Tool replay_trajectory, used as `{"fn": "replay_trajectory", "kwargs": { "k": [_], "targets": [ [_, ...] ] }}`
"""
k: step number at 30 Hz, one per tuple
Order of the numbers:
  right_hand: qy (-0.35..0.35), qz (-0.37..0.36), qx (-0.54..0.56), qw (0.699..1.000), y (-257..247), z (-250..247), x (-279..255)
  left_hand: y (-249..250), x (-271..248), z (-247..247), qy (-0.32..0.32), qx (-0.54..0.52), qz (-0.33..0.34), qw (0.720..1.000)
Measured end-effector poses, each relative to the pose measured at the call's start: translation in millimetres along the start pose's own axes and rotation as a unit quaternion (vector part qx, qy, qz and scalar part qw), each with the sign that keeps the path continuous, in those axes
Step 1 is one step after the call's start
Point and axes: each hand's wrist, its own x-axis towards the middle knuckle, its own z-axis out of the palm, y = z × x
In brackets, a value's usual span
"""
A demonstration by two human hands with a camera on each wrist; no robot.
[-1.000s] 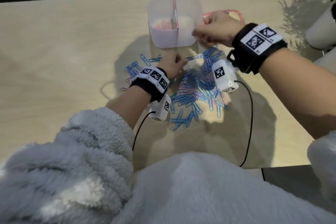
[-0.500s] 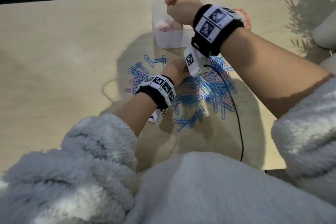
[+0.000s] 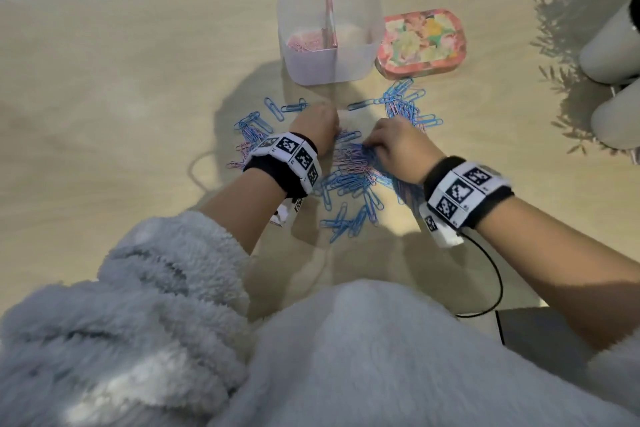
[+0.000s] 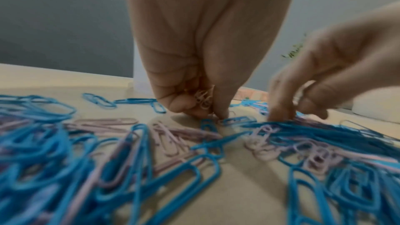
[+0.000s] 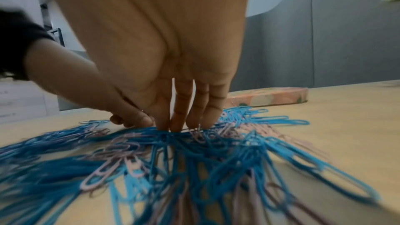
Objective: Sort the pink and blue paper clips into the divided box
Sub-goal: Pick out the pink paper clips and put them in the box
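A clear divided box [image 3: 313, 68] stands at the back of the table, with pink clips [image 3: 304, 42] in its left compartment. Its right compartment looks bare. A mixed pile of blue and pink paper clips [image 3: 349, 177] lies in front of it. My left hand [image 3: 317, 126] is at the pile's far edge. In the left wrist view my left hand [image 4: 207, 109] curls round several pink clips [image 4: 203, 98], its fingertips on the table. My right hand [image 3: 375, 146] is on the pile's middle, and in the right wrist view my right hand [image 5: 173, 124] presses straight fingers into the clips.
A floral tin [image 3: 420, 40] lies right of the box. Loose blue clips [image 3: 273, 109] are scattered left of the pile and a cluster of clips [image 3: 405, 104] sits in front of the tin. Two white rounded objects [image 3: 613, 55] stand at the table's right edge.
My right hand has come back from over the box's left compartment down onto the pile. My left hand has stayed at the pile.
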Motion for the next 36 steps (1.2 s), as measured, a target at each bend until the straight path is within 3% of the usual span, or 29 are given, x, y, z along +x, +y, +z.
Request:
{"fn": "replay_trajectory", "kwargs": {
  "k": [3,7,10,15,19,22,26,29,31,33,36],
  "targets": [
    [0.032,0.017,0.014,0.999,7,-2,-14,-11,-6,-13,0.039,-0.021,-0.011,0.999],
    [0.132,0.117,0.079,0.981,22,-15,-12,-5,-6,-52,0.171,-0.046,0.012,0.984],
    [0.153,0.168,0.085,0.97,29,-22,-5,1,11,-86,0.238,-0.005,0.014,0.971],
    [0.163,0.158,0.031,0.973,27,-17,7,8,41,-105,0.182,0.042,-0.025,0.982],
    [0.098,0.111,0.012,0.989,25,-8,6,12,45,-105,0.166,0.055,-0.019,0.984],
    [0.088,0.089,0.056,0.991,29,-6,-3,7,37,-98,0.212,0.052,0.018,0.976],
    [0.176,0.154,0.059,0.971,47,-17,-4,8,22,-77,0.303,0.059,0.074,0.948],
    [0.118,0.15,0.011,0.982,43,-18,0,20,11,-41,0.252,0.083,0.19,0.945],
    [0.092,0.13,-0.013,0.987,33,-12,-1,28,8,-14,0.154,0.108,0.239,0.953],
    [0.076,0.122,-0.03,0.989,25,-7,-6,32,6,8,0.053,0.151,0.215,0.964],
    [0.074,0.122,0.005,0.99,26,-7,-12,26,4,21,0.032,0.172,0.169,0.97]
  ]
}}
